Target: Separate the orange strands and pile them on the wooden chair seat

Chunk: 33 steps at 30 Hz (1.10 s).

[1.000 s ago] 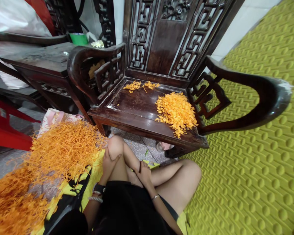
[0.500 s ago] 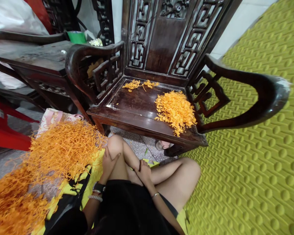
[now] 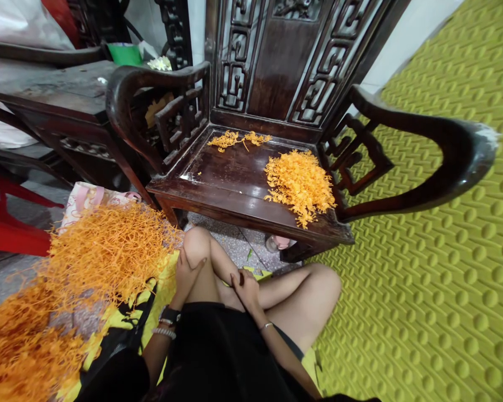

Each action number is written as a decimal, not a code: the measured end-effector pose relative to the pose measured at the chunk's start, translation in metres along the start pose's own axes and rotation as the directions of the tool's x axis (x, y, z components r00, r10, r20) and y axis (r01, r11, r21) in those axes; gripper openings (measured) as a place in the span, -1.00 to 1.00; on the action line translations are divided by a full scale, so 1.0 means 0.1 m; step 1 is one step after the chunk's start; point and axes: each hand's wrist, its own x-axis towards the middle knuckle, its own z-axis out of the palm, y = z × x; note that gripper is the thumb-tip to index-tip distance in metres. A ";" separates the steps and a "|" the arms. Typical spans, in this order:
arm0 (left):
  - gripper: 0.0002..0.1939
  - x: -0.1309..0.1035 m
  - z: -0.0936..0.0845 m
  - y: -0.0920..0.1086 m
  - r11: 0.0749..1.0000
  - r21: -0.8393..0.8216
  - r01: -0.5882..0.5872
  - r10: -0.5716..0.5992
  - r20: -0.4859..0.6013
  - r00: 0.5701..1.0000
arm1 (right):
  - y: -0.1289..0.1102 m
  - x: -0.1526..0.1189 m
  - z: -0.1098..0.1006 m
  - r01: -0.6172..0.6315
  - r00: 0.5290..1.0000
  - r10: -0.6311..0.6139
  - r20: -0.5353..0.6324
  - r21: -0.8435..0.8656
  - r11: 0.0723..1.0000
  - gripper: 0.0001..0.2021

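My left hand [image 3: 187, 277] lies on my bent left knee with the thumb spread from the fingers, holding nothing. On my crossed lower leg rests my right hand [image 3: 247, 287], its fingers loosely bent and apart, with no object visible in it. In front of me is a dark carved wooden armchair [image 3: 218, 181]. On the right of its seat sits a heap of short orange curly strands [image 3: 299, 181], and a few small orange clumps [image 3: 238, 139] lie at the back. A large tangled pile of long orange strands [image 3: 109, 251] covers the floor left of my left hand.
A darker orange heap [image 3: 20, 352] is at lower left, beside a black strapped item [image 3: 117, 346]. A red plastic stool [image 3: 12, 218] and a patterned bag [image 3: 84, 204] stand left. A side table [image 3: 58, 89] holds a green roll [image 3: 126, 54]. Yellow bumpy matting [image 3: 436, 279] spreads right.
The view has shifted slightly, so the chair appears a little higher. My right hand's fingers look somewhat more bent. Both hands stay on my legs, and the orange heaps are unchanged.
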 end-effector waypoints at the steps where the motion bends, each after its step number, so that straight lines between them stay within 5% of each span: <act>1: -0.02 -0.01 -0.01 0.01 1.000 -0.002 0.002 -0.002 -0.001 1.000 | 0.01 0.00 0.00 0.009 1.000 -0.008 -0.012 0.016 1.000 -0.61; 18: -0.06 0.00 0.02 0.03 0.999 -0.008 -0.032 0.032 0.024 0.999 | 0.03 -0.04 -0.02 0.182 0.982 -0.172 -0.077 0.154 0.971 -0.66; 33: -0.04 0.00 0.02 0.04 1.000 0.009 -0.013 0.013 0.033 0.999 | 0.08 0.01 0.06 0.060 0.998 -0.061 -0.030 -0.026 0.998 -0.71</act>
